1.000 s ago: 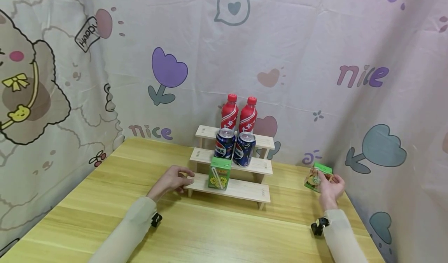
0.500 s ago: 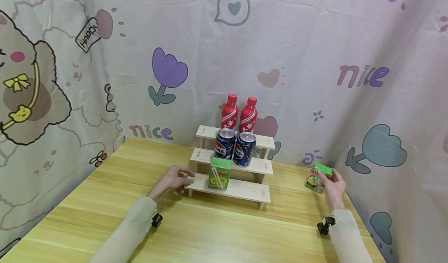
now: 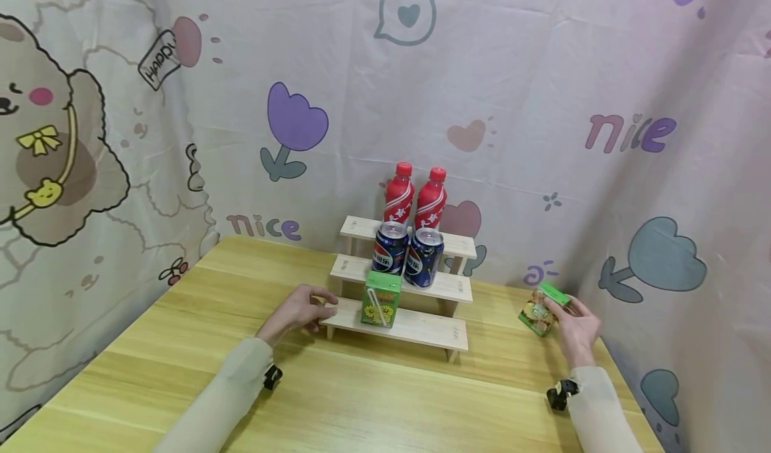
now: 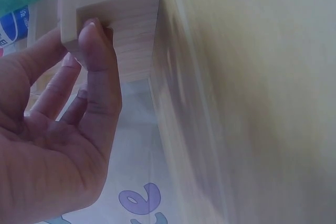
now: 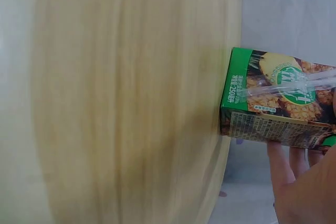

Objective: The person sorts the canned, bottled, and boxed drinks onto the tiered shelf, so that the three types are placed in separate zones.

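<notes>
My left hand (image 3: 299, 310) pinches the left end of the lowest board of a three-step wooden shelf (image 3: 430, 330), with thumb and fingers about its edge in the left wrist view (image 4: 71, 14). At the right side of the table my right hand (image 3: 579, 326) grips a juice carton (image 5: 281, 98) with pineapple pictures, a green end and a clear-wrapped straw; it looks slightly tilted in the head view. A green drink carton (image 3: 381, 299) with yellow flowers stands on the bottom step. Two blue cola cans (image 3: 390, 247) stand on the middle step, two red bottles (image 3: 399, 195) on the top one.
The shelf stands toward the back of a wooden table (image 3: 337, 399). Printed cloth (image 3: 361, 105) hangs behind the table and along both sides. The right-hand cloth comes close to my right hand.
My right hand has shifted its hold round the pineapple carton, which now tilts more and sits slightly nearer me. The left hand keeps its place on the shelf. The head view has turned slightly.
</notes>
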Tool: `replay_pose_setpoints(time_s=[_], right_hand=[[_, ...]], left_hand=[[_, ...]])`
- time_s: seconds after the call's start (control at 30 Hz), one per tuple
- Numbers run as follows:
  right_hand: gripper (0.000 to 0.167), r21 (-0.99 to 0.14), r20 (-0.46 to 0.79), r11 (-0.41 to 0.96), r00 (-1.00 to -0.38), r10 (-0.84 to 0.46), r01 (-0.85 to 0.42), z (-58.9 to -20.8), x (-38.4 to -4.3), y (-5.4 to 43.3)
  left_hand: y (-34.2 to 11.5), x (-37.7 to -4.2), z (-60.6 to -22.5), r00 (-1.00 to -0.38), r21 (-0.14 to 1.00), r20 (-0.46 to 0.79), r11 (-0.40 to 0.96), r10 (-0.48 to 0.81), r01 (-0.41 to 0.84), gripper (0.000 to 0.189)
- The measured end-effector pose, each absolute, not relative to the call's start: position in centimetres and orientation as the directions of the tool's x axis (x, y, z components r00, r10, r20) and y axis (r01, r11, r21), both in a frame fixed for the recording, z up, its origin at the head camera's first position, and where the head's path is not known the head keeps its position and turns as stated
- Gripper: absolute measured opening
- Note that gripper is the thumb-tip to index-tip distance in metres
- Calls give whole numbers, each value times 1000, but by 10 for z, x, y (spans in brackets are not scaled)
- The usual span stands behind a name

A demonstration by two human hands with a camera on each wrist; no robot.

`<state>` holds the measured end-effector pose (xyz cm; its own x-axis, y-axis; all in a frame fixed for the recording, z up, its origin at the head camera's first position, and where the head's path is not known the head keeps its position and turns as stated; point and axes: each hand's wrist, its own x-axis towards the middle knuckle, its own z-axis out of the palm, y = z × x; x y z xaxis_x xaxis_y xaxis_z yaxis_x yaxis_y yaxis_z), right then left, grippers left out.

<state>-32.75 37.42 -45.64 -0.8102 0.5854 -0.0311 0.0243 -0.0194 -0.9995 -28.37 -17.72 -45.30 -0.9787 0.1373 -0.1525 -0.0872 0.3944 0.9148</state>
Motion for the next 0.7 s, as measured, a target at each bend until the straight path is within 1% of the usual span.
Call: replay_pose_setpoints(time_s=[0.07,0.23,0.53,0.7], right_hand=[[75,-999,-34,-18,-811,584,29,-456,-327,372],[80,-997,-42,31,-843,537,69,-453,-325,364],[82,-991,-1,120,-885,466,64,-444,-321,355],[85,-978,8,197,-921,390,75,-436,-318,354]], left_hand=[[-177,-284,-453,-978,914,-154,396,140,-87,32],[-177,-284,-452,-979,913,-157,397,126,-96,31],[-175,-284,-452,-982,917,-137,393,129,-76,30],[-175,-283,-452,-982,917,-144,390,123,-85,30]])
